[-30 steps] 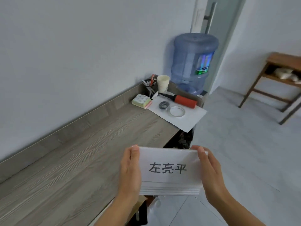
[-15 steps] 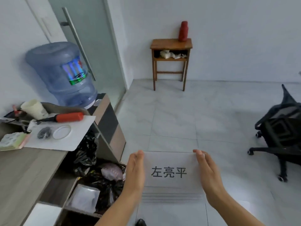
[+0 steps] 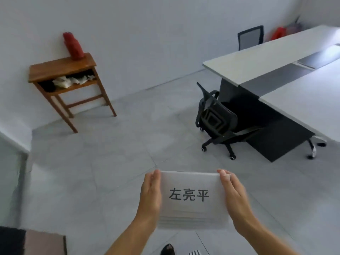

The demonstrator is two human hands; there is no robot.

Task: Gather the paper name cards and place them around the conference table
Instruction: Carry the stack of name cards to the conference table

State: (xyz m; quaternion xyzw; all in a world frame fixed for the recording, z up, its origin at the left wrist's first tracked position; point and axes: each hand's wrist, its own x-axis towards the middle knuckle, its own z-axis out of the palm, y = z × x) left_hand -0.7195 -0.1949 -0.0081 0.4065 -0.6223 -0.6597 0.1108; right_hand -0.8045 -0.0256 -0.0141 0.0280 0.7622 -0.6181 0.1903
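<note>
Cards [image 3: 190, 198]: stack of white paper name cards, top one printed w/ three black characters, held in air above grey floor [image 3: 110, 162], low centre of view. Left hand [image 3: 150, 196] pressed flat on stack's left edge, right hand [image 3: 233, 197] on right edge; stack clamped betw. both palms, fingers straight. Table [image 3: 276, 52], white top, at upper right, well apart from cards. Black chair [image 3: 217, 120] at table's near end. Wooden stand [image 3: 62, 67] against wall, upper left, w/ red object [image 3: 72, 45] on top.

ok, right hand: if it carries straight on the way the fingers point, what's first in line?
Likely nothing soon. The right hand, gripping the name card stack, points up-frame over bare floor; the black office chair by the conference table roughly comes next, though depth is unclear.
</note>
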